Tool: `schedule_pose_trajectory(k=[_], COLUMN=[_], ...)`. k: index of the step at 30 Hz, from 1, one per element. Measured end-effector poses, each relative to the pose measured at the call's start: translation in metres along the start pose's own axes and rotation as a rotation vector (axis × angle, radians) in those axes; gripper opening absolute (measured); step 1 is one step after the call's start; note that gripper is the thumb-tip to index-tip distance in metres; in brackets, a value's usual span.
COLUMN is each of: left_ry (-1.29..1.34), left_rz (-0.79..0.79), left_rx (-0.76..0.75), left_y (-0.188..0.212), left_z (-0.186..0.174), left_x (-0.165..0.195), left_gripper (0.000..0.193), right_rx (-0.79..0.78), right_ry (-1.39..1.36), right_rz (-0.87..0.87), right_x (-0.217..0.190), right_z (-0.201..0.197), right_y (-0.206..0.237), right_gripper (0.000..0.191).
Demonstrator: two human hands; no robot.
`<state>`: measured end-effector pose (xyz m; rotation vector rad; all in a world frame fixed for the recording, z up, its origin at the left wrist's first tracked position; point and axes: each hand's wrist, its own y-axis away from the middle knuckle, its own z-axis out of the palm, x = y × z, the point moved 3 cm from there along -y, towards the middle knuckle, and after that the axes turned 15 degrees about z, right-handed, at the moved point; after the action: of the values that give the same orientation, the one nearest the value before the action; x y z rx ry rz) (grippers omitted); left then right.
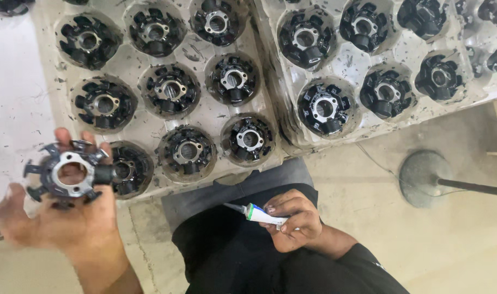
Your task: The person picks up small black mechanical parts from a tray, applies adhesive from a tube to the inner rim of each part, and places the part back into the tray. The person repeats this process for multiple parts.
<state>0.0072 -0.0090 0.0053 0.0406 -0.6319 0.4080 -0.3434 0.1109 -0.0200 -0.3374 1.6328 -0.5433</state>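
Left hand lifts a stator core; right hand grips a small tube.

The left hand [63,218] is at the near left, its fingers [63,139] curled up behind a black stator core [68,174] with radiating poles and a bright metal centre ring, gripping it so its face turns up to the camera. The right hand [294,220] rests over the person's dark-clothed lap, fingers closed around a small white tube [259,214] with a green band, its thin nozzle pointing left toward the core but well apart from it. Beyond the hands, a moulded tray [150,122] holds more such cores in round pockets, and a second tray [368,117] lies just to its right. A round metal base [422,177] sits on the floor at right.
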Motion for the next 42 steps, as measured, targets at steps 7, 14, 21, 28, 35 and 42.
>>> schedule_pose_trajectory(k=[7,14,21,28,35,42], left_ry=[0.153,0.047,-0.304,-0.31,-0.359,-0.273], left_rz=[-0.09,-0.006,0.221,0.227,0.177,0.2], left_rx=[0.057,-0.016,-0.269,-0.366,-0.361,-0.354], left_y=[0.07,0.098,0.113,0.119,0.122,0.119], left_z=[0.016,0.041,0.074,0.085,0.084,0.083], left_x=[-0.041,-0.066,-0.062,-0.065,-0.066,-0.073], left_gripper=[0.055,0.051,0.049,0.044,0.045,0.047], right_rx=[-0.005,-0.064,-0.094,-0.113,-0.112,-0.064], right_ry=[-0.099,-0.119,0.028,-0.121,-0.033,0.0], right_rz=[0.182,0.19,-0.014,-0.022,-0.019,0.086], right_x=[0.004,-0.003,-0.013,-0.014,-0.013,-0.012], right_z=[0.0,0.0,-0.006,-0.006,-0.006,-0.008], right_y=[0.005,0.003,0.002,0.002,0.004,0.006], right_gripper=[0.042,0.04,0.042,0.044,0.045,0.043])
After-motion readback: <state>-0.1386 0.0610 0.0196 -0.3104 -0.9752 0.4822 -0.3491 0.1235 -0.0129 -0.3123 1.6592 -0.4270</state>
